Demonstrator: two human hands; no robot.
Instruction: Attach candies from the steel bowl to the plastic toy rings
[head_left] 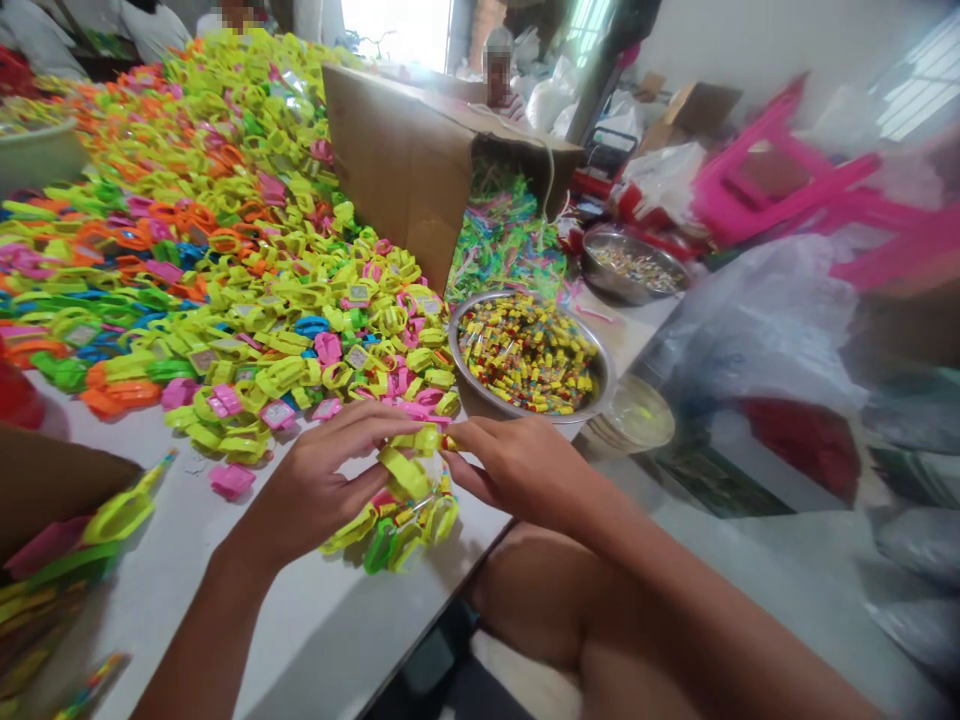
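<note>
My left hand [315,480] is closed on a yellow plastic toy watch [405,472], held above the table's front edge. Against the watch's right end, my right hand [517,460] pinches a small yellow-and-red tube [448,442], mostly hidden by the fingers. Under both hands lies a small cluster of yellow and green toy watches [382,545] with colourful tubes in them. Just beyond my right hand stands a metal bowl [459,350] full of small tubes with yellow and red ends. A large heap of toy watches [247,290] in yellow, orange, pink, green and blue spreads past my left hand.
A cardboard box [397,160] stands behind the bowl, with colourful strips [510,240] spilling from its open side. Farther right are a second metal bowl [634,285], a plastic bag [757,320] and pink stools [780,180]. Another box with watches sits at lower left. People sit across the table.
</note>
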